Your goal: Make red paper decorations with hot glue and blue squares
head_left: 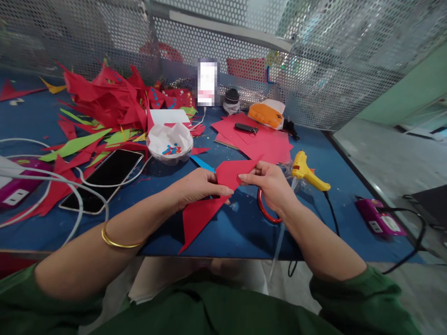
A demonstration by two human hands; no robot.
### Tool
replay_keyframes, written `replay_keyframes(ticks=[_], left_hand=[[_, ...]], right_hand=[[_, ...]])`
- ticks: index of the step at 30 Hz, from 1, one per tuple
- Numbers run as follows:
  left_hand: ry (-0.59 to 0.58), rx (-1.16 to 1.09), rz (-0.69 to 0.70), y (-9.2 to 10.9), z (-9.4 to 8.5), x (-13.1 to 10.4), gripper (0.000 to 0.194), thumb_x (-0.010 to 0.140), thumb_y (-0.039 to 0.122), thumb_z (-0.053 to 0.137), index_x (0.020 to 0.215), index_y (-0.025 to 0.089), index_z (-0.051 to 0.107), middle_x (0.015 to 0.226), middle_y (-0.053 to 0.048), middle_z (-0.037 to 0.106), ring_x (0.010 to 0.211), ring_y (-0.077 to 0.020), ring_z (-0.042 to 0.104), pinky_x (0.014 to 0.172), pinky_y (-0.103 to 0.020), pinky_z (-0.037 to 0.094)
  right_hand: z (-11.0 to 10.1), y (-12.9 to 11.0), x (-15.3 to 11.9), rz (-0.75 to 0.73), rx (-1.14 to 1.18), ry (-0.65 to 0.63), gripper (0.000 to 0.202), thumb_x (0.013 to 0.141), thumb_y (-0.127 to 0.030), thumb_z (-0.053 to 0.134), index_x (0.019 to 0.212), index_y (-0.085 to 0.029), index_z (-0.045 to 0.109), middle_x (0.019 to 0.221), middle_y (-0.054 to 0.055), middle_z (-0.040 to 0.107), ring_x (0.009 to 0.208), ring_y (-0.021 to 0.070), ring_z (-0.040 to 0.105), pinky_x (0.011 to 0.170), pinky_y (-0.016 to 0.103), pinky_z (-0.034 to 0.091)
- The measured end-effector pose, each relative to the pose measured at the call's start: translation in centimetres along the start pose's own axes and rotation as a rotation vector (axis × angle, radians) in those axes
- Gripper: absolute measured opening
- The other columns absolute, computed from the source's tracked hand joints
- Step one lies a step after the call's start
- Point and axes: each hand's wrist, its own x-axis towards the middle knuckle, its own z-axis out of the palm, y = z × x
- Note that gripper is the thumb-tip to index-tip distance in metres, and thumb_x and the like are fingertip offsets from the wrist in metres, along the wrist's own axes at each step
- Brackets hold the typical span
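Between my hands is a red sheet of paper (232, 173), folded, with a long pointed part slanting down to the lower left. My left hand (204, 187) pinches its left side, thumb on top. The right edge is pinched by my right hand (263, 179), thumb and fingers pressed together. Red-handled scissors (267, 211) lie partly hidden beneath my right hand; their blades do not show. A blue paper strip (202, 164) is just behind my left hand.
Red and green scraps (108, 100) heap at the back left. Nearby are a paper-lined bowl (171, 142), a dark phone (108, 179) and white cables. Red sheets (261, 139) lie behind my hands. A yellow glue gun (309, 171) and a purple socket block (379, 216) stand right.
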Motion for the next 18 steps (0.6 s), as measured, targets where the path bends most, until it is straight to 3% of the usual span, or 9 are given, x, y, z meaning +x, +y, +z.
replay_keyframes(ticks=[5,9,12,18], left_hand=[[0.015,0.035,-0.001,0.0,-0.1,-0.1,0.023,0.064,0.032,0.082,0.075,0.012,0.078,0.073,-0.009,0.076,0.059,-0.0165,0.067,0.055,-0.024,0.049],[0.008,0.028,-0.001,-0.1,0.1,0.0,0.019,0.066,0.03,0.081,0.072,0.013,0.078,0.074,-0.01,0.077,0.059,-0.016,0.067,0.057,-0.024,0.05],[0.011,0.018,-0.006,0.0,0.2,0.0,0.011,0.067,0.026,0.08,0.067,0.015,0.078,0.071,-0.009,0.077,0.059,-0.0153,0.066,0.057,-0.022,0.05],[-0.008,0.019,-0.026,0.0,0.3,-0.1,0.012,0.069,0.027,0.079,0.066,0.015,0.078,0.069,-0.008,0.076,0.057,-0.0153,0.067,0.056,-0.022,0.05]], right_hand=[[0.2,0.2,-0.2,-0.022,-0.009,-0.055,0.032,0.054,-0.035,0.09,0.074,-0.02,0.071,0.071,0.0,0.072,0.064,0.0142,0.064,0.066,0.031,0.051],[-0.2,0.6,0.3,-0.017,-0.029,0.013,0.034,0.052,-0.035,0.091,0.065,-0.02,0.064,0.059,-0.003,0.063,0.059,0.0128,0.059,0.065,0.031,0.049],[-1.1,0.4,1.0,-0.059,0.04,0.075,0.033,0.053,-0.034,0.09,0.072,-0.021,0.067,0.053,-0.007,0.056,0.057,0.0114,0.057,0.065,0.029,0.049],[-2.2,0.0,1.8,-0.1,0.031,0.113,0.03,0.057,-0.035,0.089,0.077,-0.021,0.071,0.058,-0.005,0.061,0.059,0.0118,0.059,0.066,0.029,0.05]])
